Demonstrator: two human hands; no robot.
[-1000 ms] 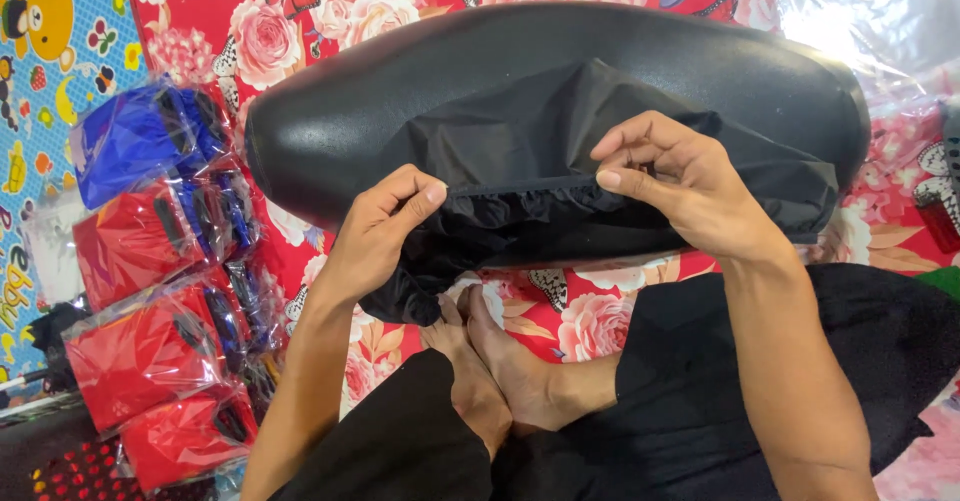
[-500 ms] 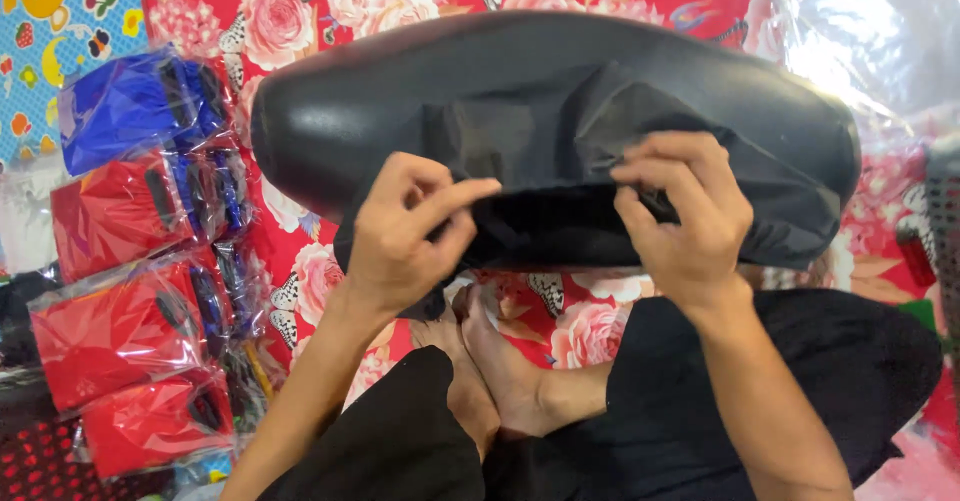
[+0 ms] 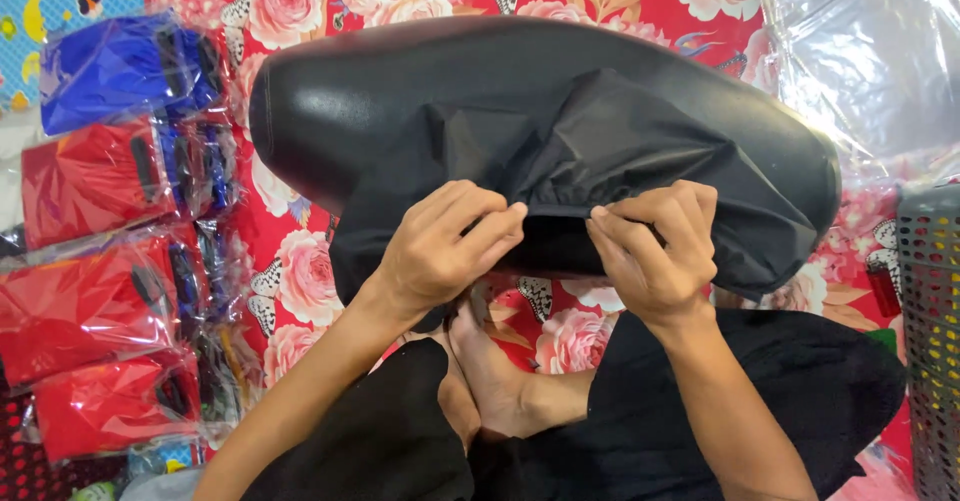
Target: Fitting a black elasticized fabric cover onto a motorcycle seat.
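Single view: head-worn camera, looking steeply down over wearer's own forearms and crossed legs. Close range; left hand (image 3: 440, 246) and right hand (image 3: 655, 246) sit centre frame. Black seat (image 3: 400, 91) spans upper half. Floral mat (image 3: 300, 261) below. Packets (image 3: 90, 176) at left edge, basket (image 3: 935, 291) at right edge.

Glossy leatherette seat (image 3: 380, 91) under matt cloth cover (image 3: 620, 141).

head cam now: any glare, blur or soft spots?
Head view: sheen on the glossy black seat at upper left; strong glare on the clear plastic sheet at top right and highlights on the wrapped red and blue packets. Left hand and right hand on the black fabric cover look sharp; cover folds stay dark, low in detail.
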